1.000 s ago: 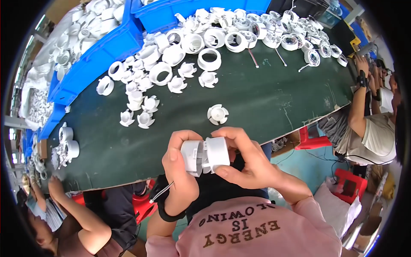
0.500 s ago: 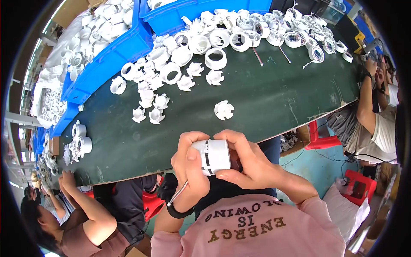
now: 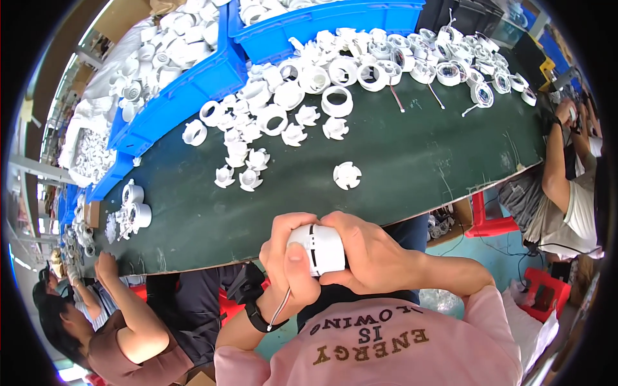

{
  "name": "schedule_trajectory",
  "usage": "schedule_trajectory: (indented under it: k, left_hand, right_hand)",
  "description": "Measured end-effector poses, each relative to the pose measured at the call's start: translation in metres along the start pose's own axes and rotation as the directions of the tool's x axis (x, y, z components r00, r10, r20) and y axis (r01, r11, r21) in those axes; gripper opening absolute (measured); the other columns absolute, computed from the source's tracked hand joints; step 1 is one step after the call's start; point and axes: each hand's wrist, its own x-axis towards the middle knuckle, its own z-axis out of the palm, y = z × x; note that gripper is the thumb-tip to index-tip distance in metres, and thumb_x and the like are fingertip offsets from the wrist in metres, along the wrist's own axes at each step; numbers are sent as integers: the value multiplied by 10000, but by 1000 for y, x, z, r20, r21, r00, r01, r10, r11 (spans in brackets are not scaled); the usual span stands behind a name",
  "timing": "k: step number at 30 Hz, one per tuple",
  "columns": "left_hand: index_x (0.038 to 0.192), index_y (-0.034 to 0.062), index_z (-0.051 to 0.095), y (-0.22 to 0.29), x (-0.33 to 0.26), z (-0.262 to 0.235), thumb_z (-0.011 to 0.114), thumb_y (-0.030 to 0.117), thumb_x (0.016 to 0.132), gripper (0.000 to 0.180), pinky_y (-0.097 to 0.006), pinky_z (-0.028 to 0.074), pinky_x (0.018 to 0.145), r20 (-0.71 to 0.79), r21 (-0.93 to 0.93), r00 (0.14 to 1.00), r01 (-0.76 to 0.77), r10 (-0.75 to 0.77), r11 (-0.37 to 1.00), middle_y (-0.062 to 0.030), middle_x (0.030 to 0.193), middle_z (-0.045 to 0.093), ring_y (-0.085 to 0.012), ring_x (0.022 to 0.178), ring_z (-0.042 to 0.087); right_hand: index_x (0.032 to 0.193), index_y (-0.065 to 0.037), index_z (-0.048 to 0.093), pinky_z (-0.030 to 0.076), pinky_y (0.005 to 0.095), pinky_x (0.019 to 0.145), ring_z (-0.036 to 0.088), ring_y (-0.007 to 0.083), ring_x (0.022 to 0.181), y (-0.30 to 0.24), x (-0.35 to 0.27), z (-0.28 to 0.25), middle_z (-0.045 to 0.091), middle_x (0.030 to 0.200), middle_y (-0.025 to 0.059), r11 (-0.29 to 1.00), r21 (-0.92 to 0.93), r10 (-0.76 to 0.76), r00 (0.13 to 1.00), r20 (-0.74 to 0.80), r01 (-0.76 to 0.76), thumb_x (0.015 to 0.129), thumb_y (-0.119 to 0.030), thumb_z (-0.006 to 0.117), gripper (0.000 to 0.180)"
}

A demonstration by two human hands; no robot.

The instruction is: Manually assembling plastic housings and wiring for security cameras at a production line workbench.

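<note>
Just in front of the table's near edge, I hold a white cylindrical plastic housing (image 3: 327,249) with dark slots around its side. My left hand (image 3: 290,260) is closed round its left end, the thumb pressed along the side. My right hand (image 3: 373,254) is wrapped over the right end and hides it. A thin pale cable (image 3: 279,310) hangs below my left hand beside the wrist. On the green table beyond lies a single white finned disc (image 3: 347,175). Further back are several loose white finned parts (image 3: 294,135) and white rings (image 3: 337,101).
Blue bins (image 3: 180,90) holding white parts line the back and left of the green table (image 3: 412,161). White units with cables (image 3: 481,95) lie at the back right. Co-workers sit at left (image 3: 138,334) and right (image 3: 566,174). A red stool (image 3: 544,293) stands at right.
My right hand has closed further over the right end of the housing, which now looks slightly tilted. Both hands appear a little lower, and the whole view has shifted.
</note>
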Motion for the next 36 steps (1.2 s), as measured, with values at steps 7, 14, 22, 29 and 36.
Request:
schedule_trajectory:
  k: [7,14,22,29,36]
  left_hand:
    - [997,-61,555,-4,-2,-1,342,360,953,474,-321,473,560,14,18,999,-36,36,999,-170,787,614,-265,620,627]
    - [1000,-40,564,-7,2,-2,332,368,953,472,-306,480,604,36,-14,995,96,-95,995,-140,789,621,-220,677,624]
    - [949,-26,600,-22,44,-19,263,341,944,498,-349,487,535,519,-786,647,618,-559,-16,-219,848,640,-317,615,600]
    - [1127,62,562,-31,24,-3,306,312,964,392,-432,488,864,583,-776,615,616,-532,-138,-123,1070,623,-288,1007,608]
    - [1193,102,543,-39,34,5,286,327,976,404,-431,455,909,604,-732,619,680,-503,-43,-85,1151,602,-258,1076,577]
  right_hand:
    - [1253,85,319,505,454,742,590,420,877,-2,-5,0,512,1111,269,998,-40,56,997,48,-54,729,-230,799,777]
    - [1217,84,347,513,425,691,626,395,798,5,-2,11,579,980,228,991,-104,85,996,-12,-86,748,-309,769,744]
    - [1230,4,498,460,360,725,573,279,806,36,34,-34,582,905,122,982,54,185,975,-125,-179,877,-197,602,419]
    - [1208,-88,607,426,418,917,556,310,1070,18,31,-19,573,1251,84,942,-290,-190,981,-40,171,658,-143,770,576]
    - [1190,-43,604,497,384,823,619,296,983,46,34,-10,626,1147,118,934,-292,-248,961,-119,205,709,-62,680,487]
